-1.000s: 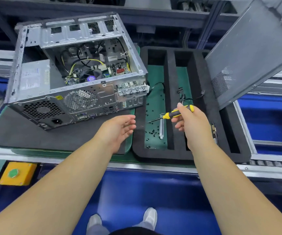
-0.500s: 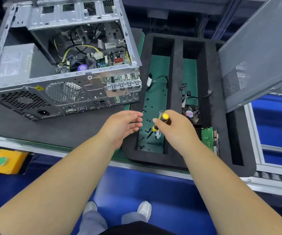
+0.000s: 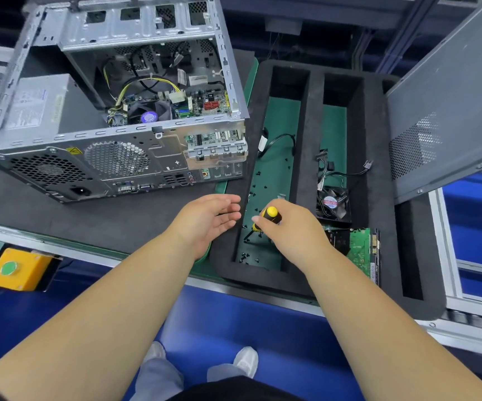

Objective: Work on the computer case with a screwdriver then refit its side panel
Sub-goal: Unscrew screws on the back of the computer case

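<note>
The open computer case (image 3: 112,157) lies on a dark mat at the upper left, its rear panel facing me and its boards and cables exposed. Its grey side panel (image 3: 448,111) leans at the right, over the black foam tray (image 3: 309,157). My right hand (image 3: 289,227) grips a yellow and black screwdriver (image 3: 270,214), tip pointing down into the tray's left slot among several small black screws (image 3: 255,192). My left hand (image 3: 208,218) hovers beside it at the tray's left edge, fingers straight and holding nothing.
The tray's middle slot holds a small fan (image 3: 334,202) with loose cables and a green circuit board (image 3: 360,250). A yellow box with a green button (image 3: 14,269) sits at the bench's front left. Blue floor and my shoes lie below.
My right hand has turned the screwdriver from level to tip-down and lowered it into the tray's left slot. My left hand stays close beside it. The view has shifted closer.
</note>
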A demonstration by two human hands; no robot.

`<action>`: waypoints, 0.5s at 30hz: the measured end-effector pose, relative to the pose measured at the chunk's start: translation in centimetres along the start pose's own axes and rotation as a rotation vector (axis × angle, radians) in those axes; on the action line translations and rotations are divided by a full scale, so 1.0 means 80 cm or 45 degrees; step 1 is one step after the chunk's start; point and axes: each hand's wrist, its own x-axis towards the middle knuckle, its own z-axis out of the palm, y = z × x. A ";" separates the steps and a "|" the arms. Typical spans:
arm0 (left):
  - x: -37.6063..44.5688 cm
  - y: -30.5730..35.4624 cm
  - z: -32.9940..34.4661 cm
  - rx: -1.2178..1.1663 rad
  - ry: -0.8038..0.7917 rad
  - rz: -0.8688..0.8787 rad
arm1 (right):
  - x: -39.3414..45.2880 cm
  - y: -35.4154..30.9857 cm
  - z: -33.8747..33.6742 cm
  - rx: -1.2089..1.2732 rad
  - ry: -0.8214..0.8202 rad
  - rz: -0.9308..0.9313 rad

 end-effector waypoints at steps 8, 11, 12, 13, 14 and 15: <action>-0.006 0.002 0.000 0.001 0.020 -0.018 | -0.004 -0.004 -0.007 0.034 -0.031 0.020; -0.008 0.003 0.001 0.018 0.048 -0.026 | -0.007 -0.007 -0.020 0.122 0.003 0.042; -0.009 0.004 0.002 0.024 0.059 -0.023 | -0.009 -0.009 -0.027 0.157 0.024 0.042; -0.011 0.006 0.004 0.033 0.069 -0.020 | -0.011 -0.010 -0.035 0.197 0.049 0.044; -0.013 0.008 0.006 0.045 0.079 -0.018 | -0.014 -0.012 -0.044 0.242 0.074 0.048; -0.016 0.010 0.009 0.060 0.087 -0.016 | -0.017 -0.014 -0.054 0.291 0.100 0.052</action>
